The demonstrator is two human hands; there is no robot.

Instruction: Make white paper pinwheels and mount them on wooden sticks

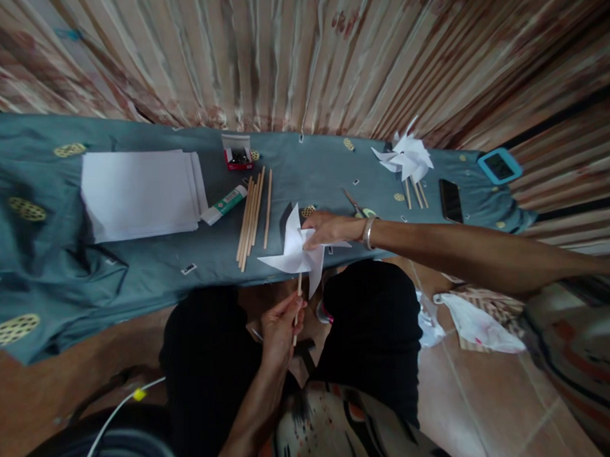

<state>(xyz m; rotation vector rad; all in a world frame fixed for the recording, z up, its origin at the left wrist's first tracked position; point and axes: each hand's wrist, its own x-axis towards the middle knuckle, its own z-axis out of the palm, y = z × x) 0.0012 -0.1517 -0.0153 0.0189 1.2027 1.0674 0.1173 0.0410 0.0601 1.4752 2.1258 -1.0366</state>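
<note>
Nearest to the camera, the left hand (281, 322) is closed around a thin wooden stick (298, 307), holding it upright just below the edge of the desk (151, 260) and over the person's dark-clad lap. The top of the stick meets the back of a white paper pinwheel (296, 252), which lies half over the desk's edge. The right hand (328, 229) presses down on the pinwheel's centre with curled fingers (whether it also pinches a pin there, I cannot tell).

As I judge it, the work is partway along: a small heap of finished pinwheels (406, 157) on their sticks already lies further right on the blue-grey cloth, and this one is folded and looks to be at the fastening stage. A bundle of spare sticks (252, 217), a stack of white paper sheets (141, 193), an open red box (238, 154) of what look like pins, a glue stick (225, 204) and scissors (358, 206) suggest more are to be made.

The glue stick bears a green label, but its writing is too small to read. A dark phone (450, 200) and another in a blue case (499, 166) show blank screens.
</note>
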